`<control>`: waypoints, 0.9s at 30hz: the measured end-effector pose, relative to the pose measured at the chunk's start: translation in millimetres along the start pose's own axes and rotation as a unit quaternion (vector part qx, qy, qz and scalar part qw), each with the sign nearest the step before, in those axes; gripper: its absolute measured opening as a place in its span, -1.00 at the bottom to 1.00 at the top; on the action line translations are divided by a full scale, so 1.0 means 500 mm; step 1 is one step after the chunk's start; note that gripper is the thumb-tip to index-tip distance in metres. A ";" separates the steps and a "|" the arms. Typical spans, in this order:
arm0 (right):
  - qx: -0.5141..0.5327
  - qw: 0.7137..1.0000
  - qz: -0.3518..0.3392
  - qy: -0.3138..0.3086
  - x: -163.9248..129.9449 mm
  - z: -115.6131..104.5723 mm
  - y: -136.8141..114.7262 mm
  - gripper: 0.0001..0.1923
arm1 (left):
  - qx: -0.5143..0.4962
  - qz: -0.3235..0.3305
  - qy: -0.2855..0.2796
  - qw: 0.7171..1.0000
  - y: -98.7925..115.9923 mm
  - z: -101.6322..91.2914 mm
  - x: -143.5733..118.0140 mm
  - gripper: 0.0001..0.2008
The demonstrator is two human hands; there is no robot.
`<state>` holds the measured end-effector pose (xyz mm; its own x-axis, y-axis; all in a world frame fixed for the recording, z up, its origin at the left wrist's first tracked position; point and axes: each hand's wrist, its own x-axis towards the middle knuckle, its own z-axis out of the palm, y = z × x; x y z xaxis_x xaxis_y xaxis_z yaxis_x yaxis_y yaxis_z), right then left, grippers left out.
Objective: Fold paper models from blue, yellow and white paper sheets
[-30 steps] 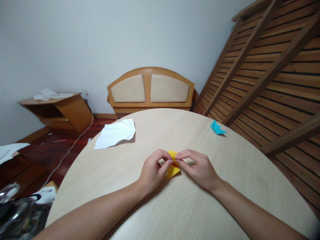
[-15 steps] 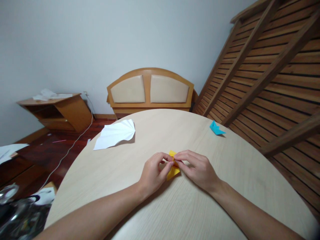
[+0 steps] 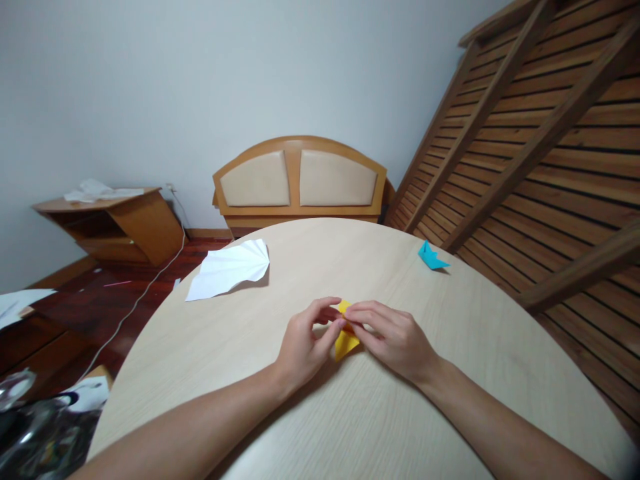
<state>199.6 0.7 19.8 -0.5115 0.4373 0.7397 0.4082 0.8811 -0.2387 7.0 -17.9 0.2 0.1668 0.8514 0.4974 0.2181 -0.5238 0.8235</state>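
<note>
Yellow folded paper (image 3: 346,343) lying on table (image 3: 250,347), being pinched by left hand (image 3: 305,343) and right hand (image 3: 395,340); feather-light, creasing easily (likely best gripped at folded edges).

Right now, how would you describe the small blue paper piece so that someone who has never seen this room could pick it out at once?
Start at the round, pale wooden table that fills the lower part of the view. Follow its far right edge, toward the slatted wooden frame leaning on the wall; the blue paper piece lies there alone, untouched. It is the only blue thing, smaller than the white pleated sheet and apart from the yellow paper at the hands.
</note>
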 end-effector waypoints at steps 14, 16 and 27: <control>0.074 0.994 0.073 -0.021 -0.005 0.015 -0.004 -0.88 | 0.062 -0.016 0.003 0.998 0.021 -0.006 0.011 -0.83; 0.072 0.994 0.080 -0.019 -0.006 0.016 -0.004 -0.87 | 0.048 -0.030 0.012 0.998 0.022 -0.006 0.011 -0.86; 0.075 0.988 0.129 -0.024 -0.011 0.019 -0.003 -0.89 | 0.000 -0.062 0.013 0.998 0.030 -0.007 0.021 -0.84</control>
<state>194.8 -1.2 10.0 -0.4426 0.6558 0.6116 0.4142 0.7544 -0.5092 8.4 -16.8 18.7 0.1132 0.9101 0.3986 0.2348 -0.4144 0.8793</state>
